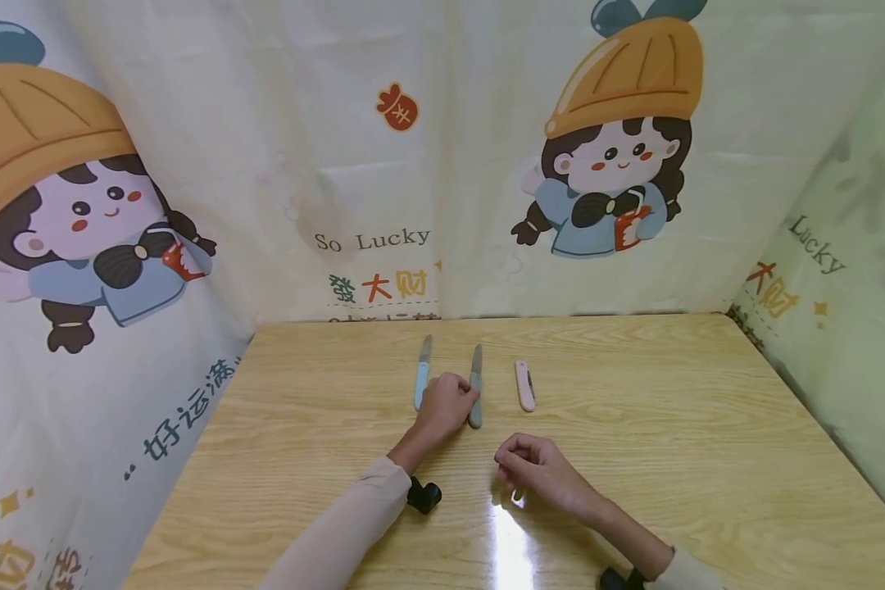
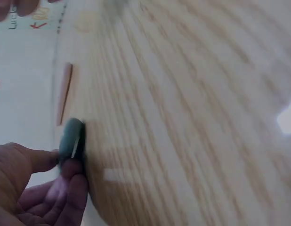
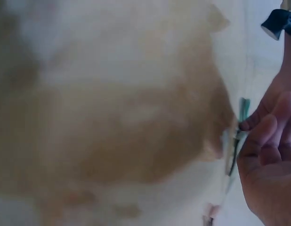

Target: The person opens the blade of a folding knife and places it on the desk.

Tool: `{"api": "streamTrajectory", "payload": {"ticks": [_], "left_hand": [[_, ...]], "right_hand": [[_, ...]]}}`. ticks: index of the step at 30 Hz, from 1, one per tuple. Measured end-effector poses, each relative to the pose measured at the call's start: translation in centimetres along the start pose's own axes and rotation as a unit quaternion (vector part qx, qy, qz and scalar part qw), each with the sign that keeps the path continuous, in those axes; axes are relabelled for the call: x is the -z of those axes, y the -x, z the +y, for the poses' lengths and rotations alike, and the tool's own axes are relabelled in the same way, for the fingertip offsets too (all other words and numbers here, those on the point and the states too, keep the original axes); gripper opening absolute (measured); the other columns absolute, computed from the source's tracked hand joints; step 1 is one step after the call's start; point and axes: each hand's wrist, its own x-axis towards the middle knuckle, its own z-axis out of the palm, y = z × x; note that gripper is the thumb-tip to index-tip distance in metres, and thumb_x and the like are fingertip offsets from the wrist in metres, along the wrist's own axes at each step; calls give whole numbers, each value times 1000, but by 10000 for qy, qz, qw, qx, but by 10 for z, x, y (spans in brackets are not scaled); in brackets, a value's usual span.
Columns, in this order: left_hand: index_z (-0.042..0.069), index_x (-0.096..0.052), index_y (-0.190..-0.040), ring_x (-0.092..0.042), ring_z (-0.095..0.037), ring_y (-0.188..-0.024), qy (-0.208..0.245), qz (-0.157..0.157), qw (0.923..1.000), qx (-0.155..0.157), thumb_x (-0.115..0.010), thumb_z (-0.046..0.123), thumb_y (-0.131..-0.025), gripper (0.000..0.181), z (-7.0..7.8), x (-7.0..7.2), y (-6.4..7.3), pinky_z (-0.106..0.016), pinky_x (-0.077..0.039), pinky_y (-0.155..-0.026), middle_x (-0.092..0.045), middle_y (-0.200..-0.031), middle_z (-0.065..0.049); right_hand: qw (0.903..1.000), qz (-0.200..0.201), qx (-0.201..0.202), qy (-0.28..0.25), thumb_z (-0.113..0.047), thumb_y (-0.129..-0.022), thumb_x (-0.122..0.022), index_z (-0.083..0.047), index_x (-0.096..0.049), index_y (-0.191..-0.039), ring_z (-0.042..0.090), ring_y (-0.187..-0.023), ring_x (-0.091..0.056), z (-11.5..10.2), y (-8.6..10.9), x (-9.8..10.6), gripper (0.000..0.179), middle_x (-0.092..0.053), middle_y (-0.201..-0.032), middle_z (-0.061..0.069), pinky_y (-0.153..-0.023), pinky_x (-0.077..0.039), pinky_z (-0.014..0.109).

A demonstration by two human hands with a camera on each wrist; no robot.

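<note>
A grey-green folding knife (image 1: 475,414) lies on the wooden table with its blade out, pointing to the far edge. My left hand (image 1: 444,403) pinches its handle from the left, thumb and fingers at its sides in the left wrist view. Just left lies a light blue folding knife (image 1: 422,373), blade also out, its handle partly behind the left hand. To the right is a pink folding knife (image 1: 525,387) with its blade folded in. My right hand (image 1: 546,474) hovers nearer the front, fingers loosely bent with nothing seen between them.
The wooden table (image 1: 634,410) reaches back to a curtain (image 1: 479,287) printed with cartoon figures and lettering. Another stretch of cloth hangs at the left side. A bright light reflection falls on the table below the right hand.
</note>
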Motion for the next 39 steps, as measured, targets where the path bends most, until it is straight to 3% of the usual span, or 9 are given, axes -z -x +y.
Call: {"api": "streamTrajectory", "payload": {"ticks": [3,9,13,19,26,28,31,33,39], "left_hand": [[8,-65,-73,-37,-9,-53,-367,102,9993,-60,-69,17,-96,25,0,-2,-5,-26,-29,-48,-39,-58,7],[6,-77,-91,-48,-12,-63,-490,191,9985,-173,-71,18,-96,14,-2,-3,-9,-28,-39,-55,-54,-65,4],[7,-75,-86,-49,-13,-64,-583,198,9978,-252,-69,18,-98,17,-3,-4,-14,-30,-40,-56,-54,-66,2],[4,-75,-97,-54,-14,-68,-689,77,9975,-155,-65,19,-100,18,-1,-6,-20,-30,-44,-59,-64,-78,-2],[-3,-71,-117,-67,-23,-87,-561,97,9983,149,-63,25,-100,34,1,-4,-13,-37,-55,-71,-72,-104,-14],[-3,-68,-124,-68,-25,-84,-555,96,9983,127,-61,27,-101,38,2,-1,-8,-39,-56,-67,-72,-105,-15],[-1,-70,-123,-60,-19,-66,-666,186,9974,-211,-60,24,-101,35,4,2,2,-33,-47,-50,-70,-82,-9],[1,-72,-120,-58,-17,-66,-765,301,9956,-443,-60,22,-100,32,5,3,10,-30,-43,-47,-68,-78,-6],[8,-76,-112,-63,-23,-95,-1046,516,9881,-1004,-63,23,-98,25,15,6,31,-34,-55,-65,-68,-102,-5]], "right_hand": [[9996,-45,94,278,-19,-107,-54,15,-58,-108,20,-74,-62,-4,0,1,34,-66,-91,24,-65,-57,31],[9996,-115,75,263,-18,-107,-54,16,-58,-108,15,-73,-61,-4,0,2,34,-64,-90,28,-66,-53,25],[9995,-307,31,61,-16,-108,-53,18,-57,-109,14,-73,-59,-2,2,3,34,-62,-90,28,-65,-52,24],[9994,-339,-77,80,-14,-108,-52,16,-57,-110,15,-76,-59,-4,5,3,31,-64,-90,20,-65,-55,27],[9994,-317,-41,116,-16,-108,-52,16,-57,-110,19,-76,-61,-4,6,8,33,-63,-93,25,-66,-57,30],[9995,-200,-89,219,-19,-108,-53,15,-58,-110,20,-78,-61,-4,6,11,35,-63,-94,27,-67,-57,31],[9993,-49,-209,314,-22,-108,-54,14,-59,-111,20,-80,-61,-7,6,15,36,-63,-96,27,-69,-56,31],[9990,9,-255,375,-23,-107,-54,13,-59,-110,18,-80,-60,-8,5,16,37,-64,-96,25,-70,-55,31],[9991,-54,-262,336,-20,-107,-55,14,-58,-110,16,-79,-58,-5,4,16,34,-63,-93,20,-69,-54,30]]}}
